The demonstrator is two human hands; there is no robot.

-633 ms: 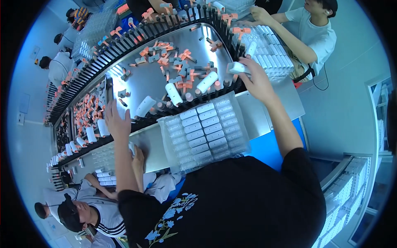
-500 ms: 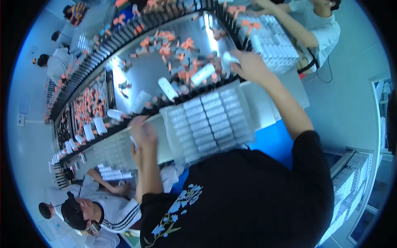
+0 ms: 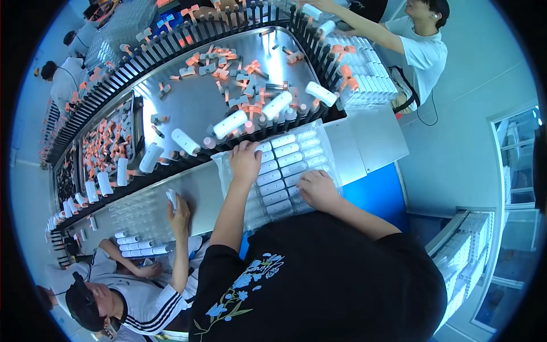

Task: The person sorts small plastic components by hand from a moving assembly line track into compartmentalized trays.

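Note:
A clear plastic tray [image 3: 223, 165] holds rows of white oblong plastic pieces [image 3: 277, 196] in front of me. My left hand [image 3: 246, 162] rests over its left side, fingers spread slightly and bent down onto the pieces near the far edge. My right hand [image 3: 319, 187] lies on the right-hand rows with its fingers apart. I see nothing gripped in either hand, though the left fingertips are partly hidden. Beyond the tray, similar white pieces [image 3: 229, 124] sit on a row of black pegs [image 3: 268, 126].
A metal pan [image 3: 188, 102] holds scattered orange and grey parts [image 3: 250, 74]. To the left, a co-worker's hand [image 3: 179, 214] holds a white piece beside another clear tray [image 3: 139, 214]. At the right stand stacked filled trays [image 3: 367, 74]; another person works behind them.
My right hand has left the white piece at the pegs and come down onto the tray. My left hand has moved right onto the tray.

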